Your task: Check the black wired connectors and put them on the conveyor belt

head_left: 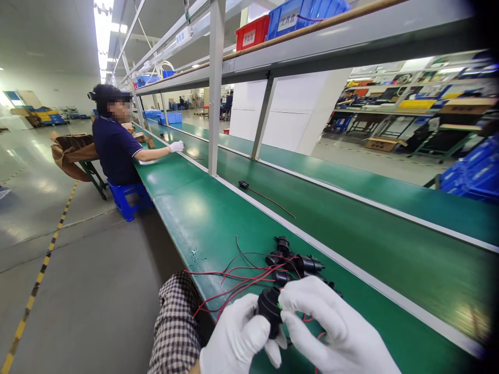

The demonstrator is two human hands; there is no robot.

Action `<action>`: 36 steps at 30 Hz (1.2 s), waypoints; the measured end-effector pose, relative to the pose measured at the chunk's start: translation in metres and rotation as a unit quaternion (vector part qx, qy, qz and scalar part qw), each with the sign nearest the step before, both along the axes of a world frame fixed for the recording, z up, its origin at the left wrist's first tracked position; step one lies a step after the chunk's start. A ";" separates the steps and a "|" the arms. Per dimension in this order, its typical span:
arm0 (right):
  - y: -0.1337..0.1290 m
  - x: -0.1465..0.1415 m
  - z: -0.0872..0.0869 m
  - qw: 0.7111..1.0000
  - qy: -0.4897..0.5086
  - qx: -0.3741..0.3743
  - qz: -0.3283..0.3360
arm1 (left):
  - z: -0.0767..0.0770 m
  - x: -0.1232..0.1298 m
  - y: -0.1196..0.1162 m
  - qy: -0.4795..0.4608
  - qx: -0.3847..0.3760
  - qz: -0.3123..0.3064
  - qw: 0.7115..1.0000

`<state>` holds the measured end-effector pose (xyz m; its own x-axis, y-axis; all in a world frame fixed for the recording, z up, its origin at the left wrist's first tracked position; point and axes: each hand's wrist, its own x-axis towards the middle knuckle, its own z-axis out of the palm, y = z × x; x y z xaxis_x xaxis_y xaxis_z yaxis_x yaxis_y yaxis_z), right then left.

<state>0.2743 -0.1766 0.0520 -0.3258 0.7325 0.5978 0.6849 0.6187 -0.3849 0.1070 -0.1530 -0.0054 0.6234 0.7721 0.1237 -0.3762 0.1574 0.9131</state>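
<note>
My left hand (pixel 236 332), in a white glove, holds a round black plastic socket (pixel 268 307) between thumb and fingers near the bench's front edge. From the right, my gloved right hand (pixel 331 324) has its thumb and forefinger closed at the socket's side. A speck of green shows by those fingertips; what they pinch is too hidden to name. Just beyond both hands lies a heap of similar black sockets (pixel 310 264). Their red and black wires (pixel 249 275) trail left across the green bench (pixel 187 208) and over its edge.
One black wired part (pixel 244 184) lies on the green belt (pixel 351 234) behind a pale rail. A white post (pixel 215 93) supports a shelf with a red bin (pixel 251 35) and a blue bin (pixel 288 19). Farther along sits a co-worker (pixel 115 140) on a blue stool (pixel 127 200).
</note>
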 end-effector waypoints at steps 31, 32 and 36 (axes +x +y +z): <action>0.039 0.124 0.056 0.875 -0.021 -0.009 -0.483 | 0.061 -0.023 0.010 0.213 0.633 0.306 0.678; 0.047 0.149 0.064 0.866 -0.050 -0.023 -0.497 | 0.078 -0.020 0.007 0.200 0.649 0.303 0.669; 0.082 0.223 0.054 0.828 -0.180 -0.149 -0.511 | 0.130 -0.004 -0.005 0.190 0.709 0.278 0.620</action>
<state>0.4976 -0.0947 0.1064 0.4363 0.8330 0.3403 0.8955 -0.4389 -0.0737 0.1031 -0.1578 0.1247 0.5027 0.1643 0.8487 0.2720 -0.9620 0.0250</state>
